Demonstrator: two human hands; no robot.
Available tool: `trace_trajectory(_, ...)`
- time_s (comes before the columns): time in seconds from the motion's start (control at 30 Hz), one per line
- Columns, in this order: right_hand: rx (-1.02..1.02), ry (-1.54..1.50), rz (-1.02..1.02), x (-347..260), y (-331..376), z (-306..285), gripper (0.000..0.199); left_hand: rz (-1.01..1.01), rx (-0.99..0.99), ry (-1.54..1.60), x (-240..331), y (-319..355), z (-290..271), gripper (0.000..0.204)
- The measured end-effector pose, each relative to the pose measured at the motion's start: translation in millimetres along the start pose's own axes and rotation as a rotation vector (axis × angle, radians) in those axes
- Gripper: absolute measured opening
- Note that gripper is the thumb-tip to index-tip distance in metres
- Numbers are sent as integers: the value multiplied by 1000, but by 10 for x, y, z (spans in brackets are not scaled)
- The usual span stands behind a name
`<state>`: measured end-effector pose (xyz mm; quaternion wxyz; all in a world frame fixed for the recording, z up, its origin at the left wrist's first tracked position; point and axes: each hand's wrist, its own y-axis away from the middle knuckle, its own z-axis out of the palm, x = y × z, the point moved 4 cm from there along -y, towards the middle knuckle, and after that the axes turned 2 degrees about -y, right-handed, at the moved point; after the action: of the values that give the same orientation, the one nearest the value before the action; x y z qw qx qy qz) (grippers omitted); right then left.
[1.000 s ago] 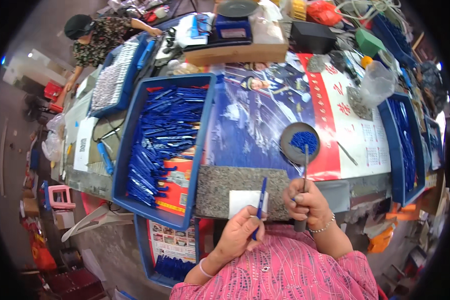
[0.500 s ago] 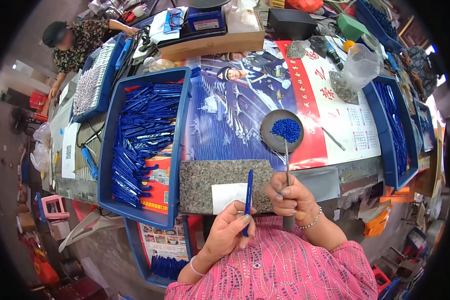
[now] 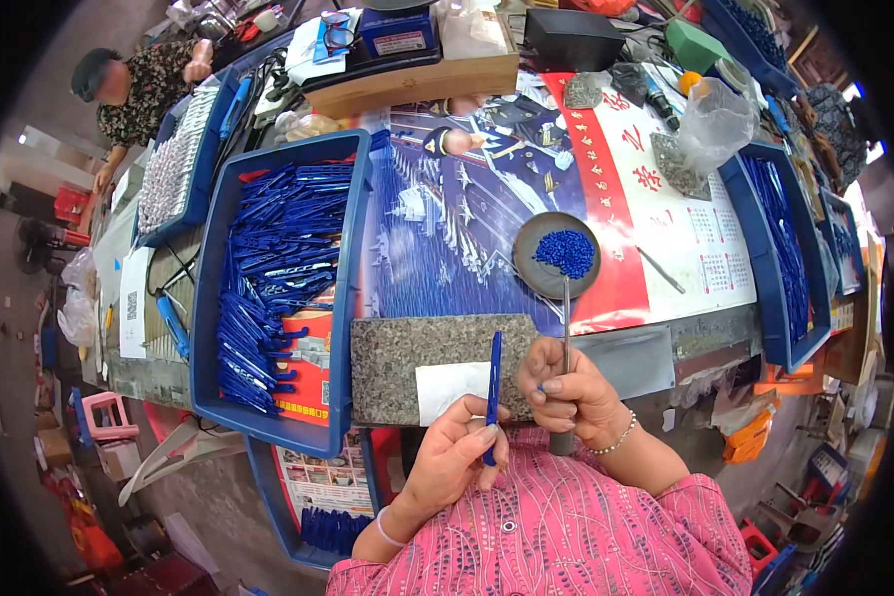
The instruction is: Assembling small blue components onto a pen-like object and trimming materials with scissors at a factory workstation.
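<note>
Upright in the fingers of my left hand point(image 3: 455, 455) is a slim blue plastic strip point(image 3: 494, 377), pinched near its lower end. My right hand point(image 3: 584, 399) is closed around a thin metal rod tool point(image 3: 566, 323) with a thick grey handle below the fist. A tiny blue piece point(image 3: 540, 388) shows at the right thumb and fingertip. Past the rod's far end, a round dark dish point(image 3: 528, 282) holds many small blue pieces point(image 3: 564, 252). In front of my hands lies a speckled stone slab point(image 3: 392, 358) with a white paper point(image 3: 447, 389) on it.
A blue tray point(image 3: 344, 328) at left holds many blue strips; another tray point(image 3: 278, 507) is lower down. More trays point(image 3: 780, 348) stand at right. A loose metal rod point(image 3: 661, 269) rests on the poster point(image 3: 606, 179). A person point(image 3: 134, 109) is at far left.
My right hand has moved slightly left, closer to the blue strip, and the tiny blue piece shows more at its fingertips. My left hand keeps its hold. The view has shifted a little.
</note>
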<state>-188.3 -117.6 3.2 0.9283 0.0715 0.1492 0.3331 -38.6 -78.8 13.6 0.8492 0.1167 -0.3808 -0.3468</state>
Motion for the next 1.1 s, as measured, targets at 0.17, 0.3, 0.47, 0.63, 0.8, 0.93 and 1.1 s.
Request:
trace_trajectory(0.17, 2, 39, -16, 10, -3, 8, 24, -3, 18, -16, -13, 5, -20, 20)
trace_trajectory(0.3, -4, -20, 11, 30, -6, -8, 23, -26, 14, -2, -24, 12, -46, 19)
trace_trajectory(0.47, -34, -107, 44, 58, -15, -58, 23, -38, -7, -25, -33, 15, -59, 23)
trace_trajectory(0.63, -36, -128, 52, 65, -21, -49, 23, -44, 5, -60, -35, 16, -69, 23)
trace_trajectory(0.8, -51, -149, 60, 71, -31, -63, 24, -39, 7, -99, -57, 10, -91, 23)
trace_trajectory(0.93, -21, -122, 51, 68, -22, -27, 24, -33, 35, -113, -50, -1, -99, 25)
trace_trajectory(1.1, 253, 920, -143, 32, 39, 148, 23, 6, 63, -191, -32, -13, -80, 26)
